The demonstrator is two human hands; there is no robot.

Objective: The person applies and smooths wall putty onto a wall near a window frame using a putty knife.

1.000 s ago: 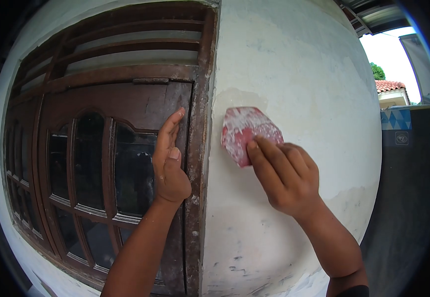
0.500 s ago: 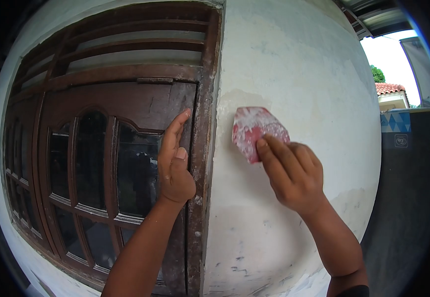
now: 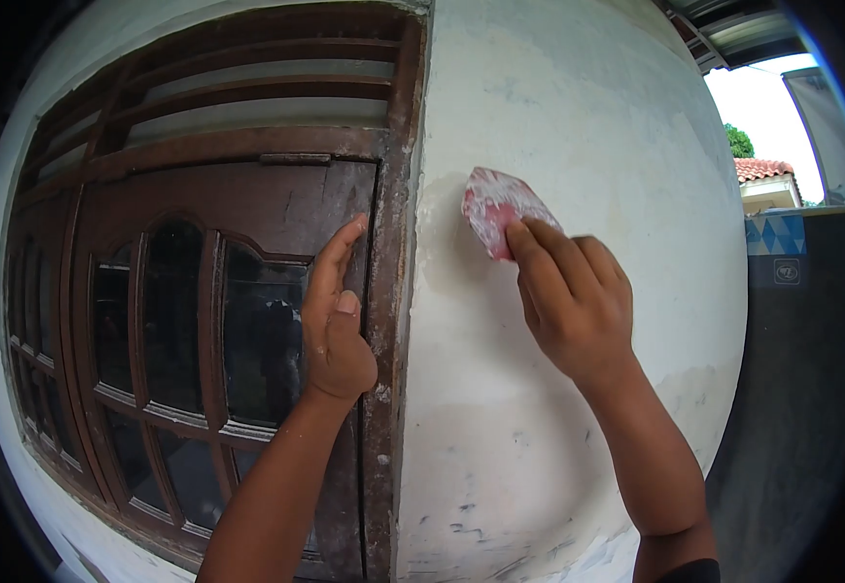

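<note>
My right hand [image 3: 570,296] presses a red sheet of sandpaper [image 3: 496,204], dusted white, flat against the white plastered wall [image 3: 578,107]. The fingers lie over the sheet's lower right part. My left hand [image 3: 335,311] rests flat, fingers together and pointing up, on the dark brown wooden window shutter [image 3: 247,204], right beside the window frame's upright post [image 3: 395,243]. It holds nothing.
The wooden window has arched glass panes [image 3: 174,311] and slats above. The wall shows patched, uneven plaster and scuffs low down. At the right edge stand a dark gate [image 3: 792,321] and a tiled roof [image 3: 764,170] beyond.
My right hand has slid the sandpaper upward along the wall and a little to the right. My left hand stays on the shutter.
</note>
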